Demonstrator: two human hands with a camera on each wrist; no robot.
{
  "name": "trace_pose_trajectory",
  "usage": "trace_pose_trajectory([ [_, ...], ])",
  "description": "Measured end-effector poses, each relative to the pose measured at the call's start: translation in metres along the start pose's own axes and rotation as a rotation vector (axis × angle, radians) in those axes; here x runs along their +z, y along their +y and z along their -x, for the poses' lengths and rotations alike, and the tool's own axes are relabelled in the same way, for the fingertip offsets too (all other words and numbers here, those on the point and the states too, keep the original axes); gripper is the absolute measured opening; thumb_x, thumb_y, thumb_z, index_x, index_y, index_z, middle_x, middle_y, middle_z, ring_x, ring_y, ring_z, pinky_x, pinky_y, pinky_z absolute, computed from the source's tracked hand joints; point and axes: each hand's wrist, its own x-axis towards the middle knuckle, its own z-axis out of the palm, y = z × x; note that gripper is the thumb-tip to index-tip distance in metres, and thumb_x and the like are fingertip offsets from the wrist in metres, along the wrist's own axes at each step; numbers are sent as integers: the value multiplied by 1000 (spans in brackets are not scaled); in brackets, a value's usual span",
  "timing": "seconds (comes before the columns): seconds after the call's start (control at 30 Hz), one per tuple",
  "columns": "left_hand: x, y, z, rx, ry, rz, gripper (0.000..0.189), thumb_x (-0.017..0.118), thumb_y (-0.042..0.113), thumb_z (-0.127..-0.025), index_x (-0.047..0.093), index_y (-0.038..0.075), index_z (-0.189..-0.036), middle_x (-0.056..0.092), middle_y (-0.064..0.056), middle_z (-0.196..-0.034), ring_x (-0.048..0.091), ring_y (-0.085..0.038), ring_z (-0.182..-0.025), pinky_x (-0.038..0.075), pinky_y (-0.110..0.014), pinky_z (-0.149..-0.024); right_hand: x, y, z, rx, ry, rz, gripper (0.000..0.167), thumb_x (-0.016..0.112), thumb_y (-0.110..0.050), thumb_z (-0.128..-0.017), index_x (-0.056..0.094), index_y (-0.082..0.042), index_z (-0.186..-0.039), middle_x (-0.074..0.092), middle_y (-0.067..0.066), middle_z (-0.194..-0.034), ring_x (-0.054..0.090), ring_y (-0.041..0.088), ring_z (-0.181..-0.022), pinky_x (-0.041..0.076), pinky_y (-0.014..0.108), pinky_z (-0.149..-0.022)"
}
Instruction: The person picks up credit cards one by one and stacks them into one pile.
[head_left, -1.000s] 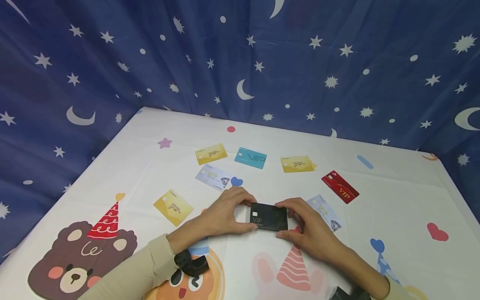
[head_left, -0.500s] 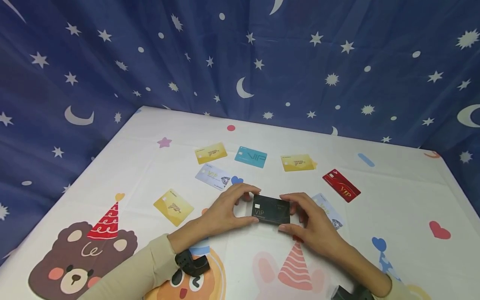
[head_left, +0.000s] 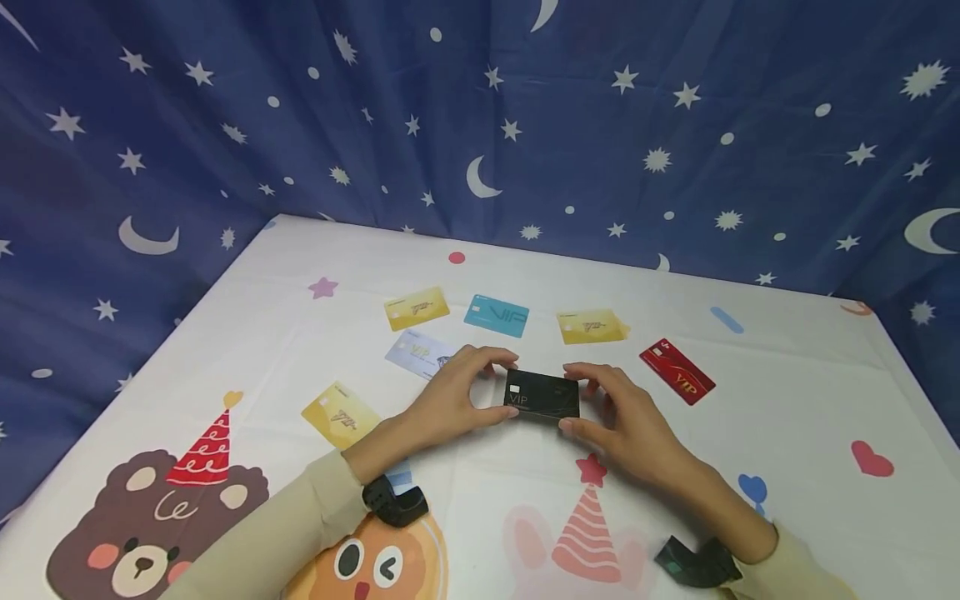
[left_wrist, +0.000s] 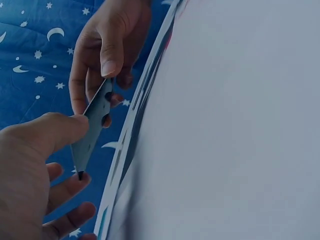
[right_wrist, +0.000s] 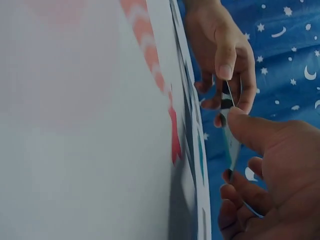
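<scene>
A black VIP card [head_left: 543,394] is held level with the front of me, its printed face up in the head view. My left hand [head_left: 450,392] pinches its left end between thumb and fingers, and my right hand [head_left: 633,425] pinches the right end. In the left wrist view the card [left_wrist: 93,130] appears nearly edge-on, raised over the tabletop, its pale bluish underside showing. The right wrist view also shows the card [right_wrist: 231,142] as a thin strip between both hands' thumbs and fingertips.
Around the hands lie yellow cards [head_left: 417,308], a teal card [head_left: 497,316], a red card [head_left: 677,372] and a silver-white card [head_left: 416,353], partly covered by my left hand. The cartoon-print tablecloth [head_left: 480,517] meets a starry blue curtain [head_left: 390,100] at the back.
Both hands have raised the black card and moved it slightly away from me. The silver-white card behind my right hand has become hidden. The head view has shifted slightly.
</scene>
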Motion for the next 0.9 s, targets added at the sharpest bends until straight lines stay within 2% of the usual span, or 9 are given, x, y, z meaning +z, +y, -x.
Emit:
trace_pose_trajectory([
  [0.17, -1, -4, -12, -3, -38, -128, 58, 80, 25, -76, 55, 13, -128, 58, 3, -117, 50, -17, -100, 37, -36, -87, 0, 6, -14, -1, -13, 10, 70, 85, -17, -72, 51, -15, -134, 56, 3, -117, 50, 20, -95, 48, 38, -79],
  [0.3, -1, -8, -16, -51, -47, -193, 57, 81, 28, -76, 57, 14, -126, 60, 2, -114, 50, -16, -99, 35, -35, -86, 3, 9, -25, -16, -26, 10, 70, 85, -17, -72, 51, -13, -134, 56, 7, -123, 52, 22, -99, 48, 41, -84],
  [0.4, 0, -12, -18, -94, -46, -200, 54, 81, 29, -76, 59, 16, -124, 60, 2, -108, 51, -15, -94, 36, -34, -83, 4, 10, -31, -10, -36, 11, 69, 85, -18, -73, 52, -11, -134, 56, 8, -124, 52, 22, -99, 47, 41, -86],
  [0.53, 1, -15, -20, -112, -35, -199, 52, 81, 29, -77, 60, 15, -122, 60, 1, -103, 50, -14, -91, 36, -33, -81, 6, 12, -36, -2, -40, 22, 67, 84, -18, -74, 53, -10, -133, 57, 8, -121, 52, 22, -97, 46, 40, -84],
  [0.9, 4, -19, -20, -98, -23, -195, 48, 80, 27, -78, 62, 11, -120, 61, 1, -115, 48, -15, -96, 37, -35, -86, 12, 22, -38, -6, -39, 27, 64, 82, -18, -76, 53, -10, -133, 53, 4, -107, 46, 19, -92, 42, 36, -77],
])
